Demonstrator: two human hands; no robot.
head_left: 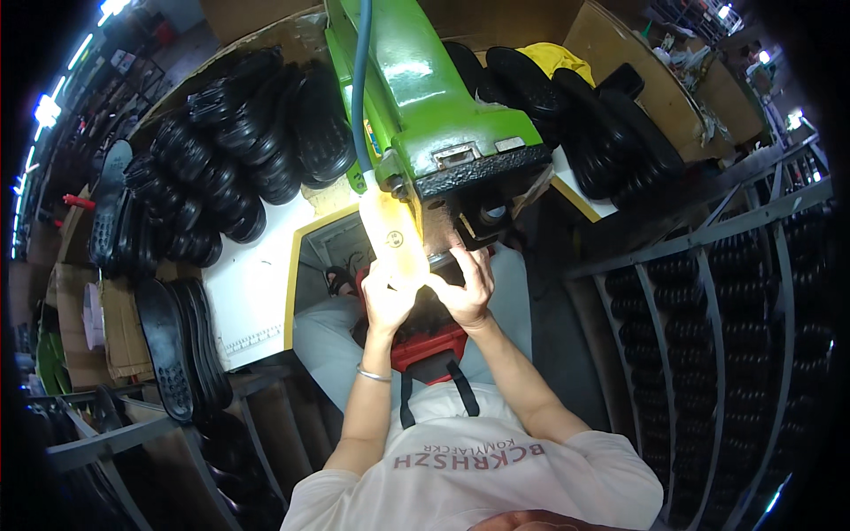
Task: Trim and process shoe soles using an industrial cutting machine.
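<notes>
Both hands are raised close together under the head of a green machine point(416, 80). My left hand point(387, 299) is bent closed behind the lower end of a glowing lamp point(396, 234), whose glare washes out its fingers. My right hand point(467, 285) curls beneath the black edge of the machine head point(482, 173), its thumb pointing toward the left hand. Whatever lies between the hands is hidden by the lamp, the fingers and the machine. A blue-grey cable point(361, 88) runs down to the lamp.
Piles of black shoe soles point(217, 133) cover the white table point(248, 279) at left; more soles point(611, 128) lie at right beside a yellow cloth point(558, 60). Metal racks of soles point(708, 319) flank me. Something red point(429, 350) sits below my hands.
</notes>
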